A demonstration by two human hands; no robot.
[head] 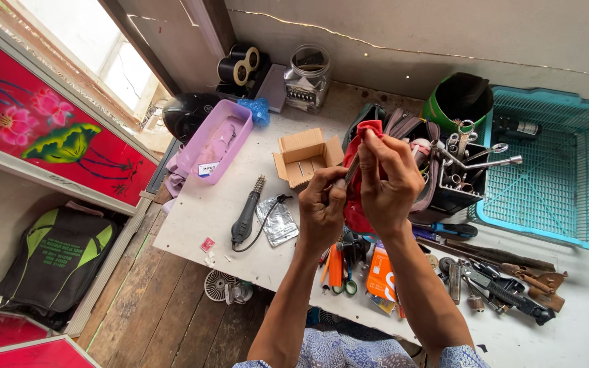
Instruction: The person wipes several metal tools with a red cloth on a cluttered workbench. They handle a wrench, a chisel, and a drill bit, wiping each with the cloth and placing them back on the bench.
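Both grips clenched, left hand (pixel 322 204) and right hand (pixel 386 180) grasping crumpled red cloth (pixel 357 170), slim metal rod (pixel 351 170)

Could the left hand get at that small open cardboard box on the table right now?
Probably not at once: the left hand is pinching a thin metal tool against the red cloth. The cardboard box itself lies close and uncovered.
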